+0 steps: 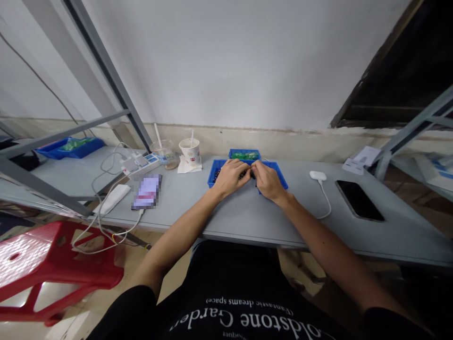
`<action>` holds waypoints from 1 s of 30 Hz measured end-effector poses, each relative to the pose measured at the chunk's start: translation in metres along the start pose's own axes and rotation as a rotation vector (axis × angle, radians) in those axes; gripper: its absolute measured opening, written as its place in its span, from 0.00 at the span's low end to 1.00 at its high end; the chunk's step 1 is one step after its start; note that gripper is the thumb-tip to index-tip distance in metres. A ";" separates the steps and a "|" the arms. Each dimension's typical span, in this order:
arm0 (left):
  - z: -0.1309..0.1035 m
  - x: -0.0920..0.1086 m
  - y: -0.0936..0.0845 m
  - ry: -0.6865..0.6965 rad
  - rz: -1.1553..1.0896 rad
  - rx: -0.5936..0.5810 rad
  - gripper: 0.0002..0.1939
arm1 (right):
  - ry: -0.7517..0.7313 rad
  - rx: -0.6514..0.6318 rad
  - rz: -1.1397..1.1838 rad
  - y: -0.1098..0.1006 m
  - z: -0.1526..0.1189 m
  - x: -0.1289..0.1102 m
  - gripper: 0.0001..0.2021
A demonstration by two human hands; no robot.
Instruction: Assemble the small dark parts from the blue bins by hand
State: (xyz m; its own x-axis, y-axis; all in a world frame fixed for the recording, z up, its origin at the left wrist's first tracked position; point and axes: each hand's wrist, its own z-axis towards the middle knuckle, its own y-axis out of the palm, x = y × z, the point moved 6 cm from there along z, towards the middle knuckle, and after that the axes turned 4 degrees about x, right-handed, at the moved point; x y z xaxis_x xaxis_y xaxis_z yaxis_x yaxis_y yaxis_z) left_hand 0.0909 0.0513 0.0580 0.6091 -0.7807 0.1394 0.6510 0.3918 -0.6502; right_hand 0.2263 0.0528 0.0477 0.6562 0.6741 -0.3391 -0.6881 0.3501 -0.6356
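Note:
Both my hands meet over a blue tray on the grey table. My left hand has its fingers bent and pressed together above the tray's left part, where small dark pieces lie. Close beside it, my right hand is closed in a pinch. Something small and dark shows between the fingertips of the two hands, too small to name. Just behind stands a smaller blue bin with green pieces in it.
Left of the tray stand a paper cup and a plastic cup with straws, a power strip and a charging phone. To the right lie a white earbud case and a dark phone. A red stool is lower left.

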 end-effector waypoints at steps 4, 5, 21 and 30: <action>0.001 0.005 0.001 0.019 0.003 -0.011 0.16 | 0.036 0.004 -0.035 0.000 0.001 -0.001 0.16; 0.001 0.006 0.000 0.030 0.003 -0.020 0.16 | 0.045 0.003 -0.056 -0.001 0.002 -0.001 0.17; -0.010 -0.078 -0.077 -0.261 0.075 -0.213 0.09 | -0.014 0.052 -0.195 -0.013 0.006 0.004 0.18; -0.013 -0.085 -0.068 -0.273 0.005 -0.207 0.07 | -0.021 0.033 -0.229 -0.009 0.004 0.013 0.18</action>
State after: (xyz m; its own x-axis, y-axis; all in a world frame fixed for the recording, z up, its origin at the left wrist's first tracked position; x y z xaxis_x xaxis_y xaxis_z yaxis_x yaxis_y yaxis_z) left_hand -0.0110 0.0849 0.0809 0.7292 -0.6087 0.3127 0.5591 0.2666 -0.7850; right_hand 0.2400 0.0614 0.0514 0.7903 0.5875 -0.1737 -0.5316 0.5167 -0.6712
